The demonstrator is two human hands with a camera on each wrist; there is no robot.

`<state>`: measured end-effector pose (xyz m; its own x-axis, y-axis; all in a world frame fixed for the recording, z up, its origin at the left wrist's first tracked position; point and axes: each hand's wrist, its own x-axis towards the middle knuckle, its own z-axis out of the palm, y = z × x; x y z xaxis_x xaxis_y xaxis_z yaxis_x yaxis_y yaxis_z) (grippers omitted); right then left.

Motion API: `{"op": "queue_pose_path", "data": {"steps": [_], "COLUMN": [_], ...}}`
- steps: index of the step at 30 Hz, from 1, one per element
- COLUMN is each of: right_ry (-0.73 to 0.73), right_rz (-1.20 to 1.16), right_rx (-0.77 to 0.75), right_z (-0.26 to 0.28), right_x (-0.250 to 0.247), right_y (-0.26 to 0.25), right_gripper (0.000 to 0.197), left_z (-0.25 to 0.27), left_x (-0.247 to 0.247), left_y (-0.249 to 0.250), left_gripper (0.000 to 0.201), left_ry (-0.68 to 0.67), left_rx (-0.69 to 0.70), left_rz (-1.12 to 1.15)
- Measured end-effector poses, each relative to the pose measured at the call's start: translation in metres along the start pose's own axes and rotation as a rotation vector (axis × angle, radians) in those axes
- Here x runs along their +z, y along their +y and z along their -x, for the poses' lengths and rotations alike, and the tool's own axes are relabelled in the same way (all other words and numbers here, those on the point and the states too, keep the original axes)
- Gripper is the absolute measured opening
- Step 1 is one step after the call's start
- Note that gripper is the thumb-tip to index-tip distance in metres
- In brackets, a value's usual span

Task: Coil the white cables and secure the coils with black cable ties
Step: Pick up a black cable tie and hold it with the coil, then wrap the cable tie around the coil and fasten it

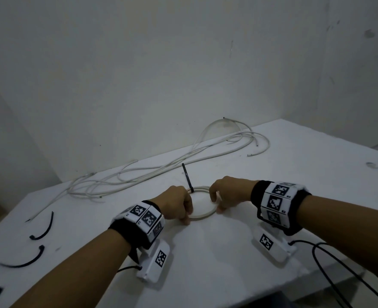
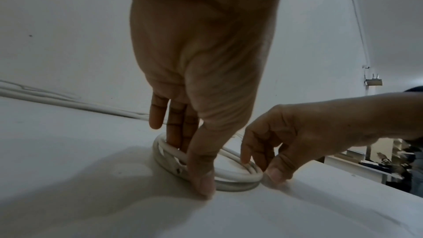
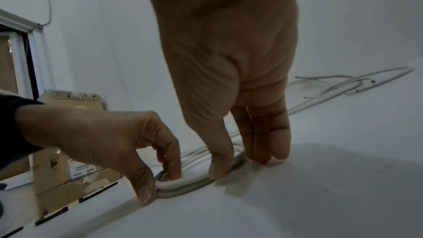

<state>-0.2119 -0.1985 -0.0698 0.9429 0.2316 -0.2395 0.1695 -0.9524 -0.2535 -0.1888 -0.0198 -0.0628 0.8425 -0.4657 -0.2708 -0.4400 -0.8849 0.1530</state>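
A small coil of white cable (image 1: 203, 217) lies flat on the white table (image 1: 228, 252). A black cable tie (image 1: 187, 176) wraps the coil's far left side, with its tail sticking up. My left hand (image 1: 189, 215) pinches the coil's left side, thumb outside and fingers inside the ring. My right hand (image 1: 217, 202) pinches the right side. In the left wrist view the left hand (image 2: 190, 160) and right hand (image 2: 263, 158) both hold the coil (image 2: 238, 175). The right wrist view shows the coil (image 3: 183, 185) between the right hand (image 3: 240, 160) and left hand (image 3: 160, 184).
Loose white cables (image 1: 161, 172) sprawl along the table's back edge by the wall. Three spare black cable ties (image 1: 43, 227) lie near the table's left front. Black cords (image 1: 330, 270) trail off the right front edge. Cardboard boxes (image 3: 68, 151) stand beyond the table's left side.
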Motion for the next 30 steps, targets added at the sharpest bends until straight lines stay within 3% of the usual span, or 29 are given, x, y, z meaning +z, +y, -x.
{"op": "queue_pose_path", "data": {"steps": [6, 9, 12, 18, 22, 30], "right_ry": [0.007, -0.019, 0.004, 0.099, 0.143, 0.193], "right_rz": [0.019, -0.021, -0.076, -0.064, -0.024, 0.21], "right_rx": [-0.022, -0.03, -0.014, 0.031, 0.013, -0.012], "right_z": [-0.001, 0.0, -0.001, -0.019, -0.044, -0.139], "right_x": [0.001, -0.007, -0.021, -0.051, -0.064, -0.073], "right_y": [-0.002, -0.001, 0.004, 0.012, 0.015, 0.033], "right_gripper": [0.032, 0.04, 0.035, 0.023, 0.022, 0.041], "left_z": [0.001, 0.004, 0.008, 0.002, -0.018, -0.091], "left_x": [0.002, -0.005, -0.019, -0.051, -0.065, -0.07], "left_y": [-0.005, -0.008, -0.018, -0.043, -0.055, -0.097], "left_gripper": [0.025, 0.04, 0.054, 0.026, 0.016, 0.032], "left_ry": [0.005, -0.005, 0.027, 0.312, 0.398, 0.262], "left_rx": [0.0, 0.032, 0.065, 0.03, -0.025, -0.111], "left_rz": [-0.02, -0.065, -0.066, 0.056, 0.044, -0.038]}}
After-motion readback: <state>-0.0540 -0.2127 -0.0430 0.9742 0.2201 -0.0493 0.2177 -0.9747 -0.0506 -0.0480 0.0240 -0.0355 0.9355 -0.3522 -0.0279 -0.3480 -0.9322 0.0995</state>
